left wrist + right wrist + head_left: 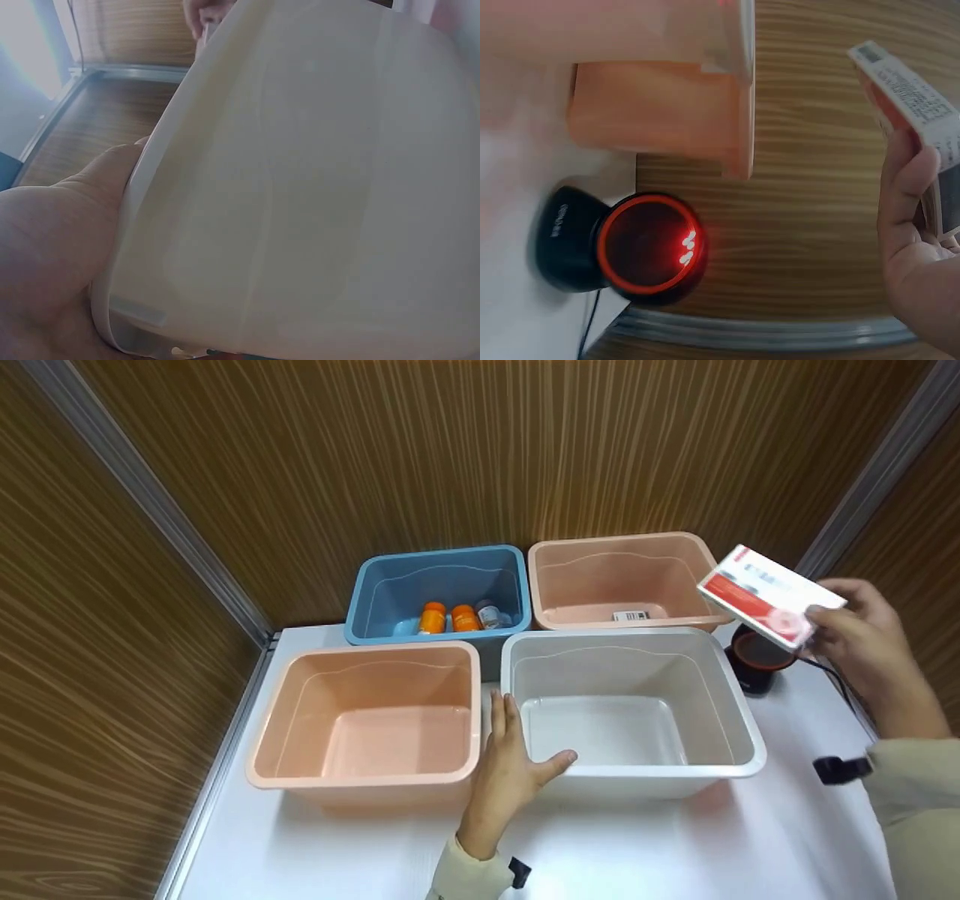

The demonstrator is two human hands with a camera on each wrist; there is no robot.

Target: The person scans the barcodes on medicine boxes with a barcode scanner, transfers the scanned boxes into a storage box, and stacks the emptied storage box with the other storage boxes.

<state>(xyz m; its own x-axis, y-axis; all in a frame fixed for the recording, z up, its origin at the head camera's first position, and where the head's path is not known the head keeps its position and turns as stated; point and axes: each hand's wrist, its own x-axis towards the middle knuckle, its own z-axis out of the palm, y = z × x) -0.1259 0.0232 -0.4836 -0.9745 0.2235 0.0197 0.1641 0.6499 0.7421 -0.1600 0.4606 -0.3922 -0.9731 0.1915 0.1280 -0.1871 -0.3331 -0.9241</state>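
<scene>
My right hand [862, 634] grips a white and red medicine box [772, 594] by one end, its thumb on the printed face. In the right wrist view the box [911, 101] shows a side with small print. Below it stands a black scanner [651, 244] with a glowing red ring. My left hand [510, 769] rests at the near left corner of the white bin [634, 772], fingers straight and thumb spread along the front rim. The left wrist view shows that hand [56, 240] against the bin's wall [300, 180].
A peach bin [364, 781] stands front left. Behind it, a blue bin [442, 556] holds orange-capped bottles [433, 617] and a clear one [489, 615]. The back right peach bin [615, 544] contains a small labelled box [630, 616]. Wood-grain panels [450, 450] enclose the table.
</scene>
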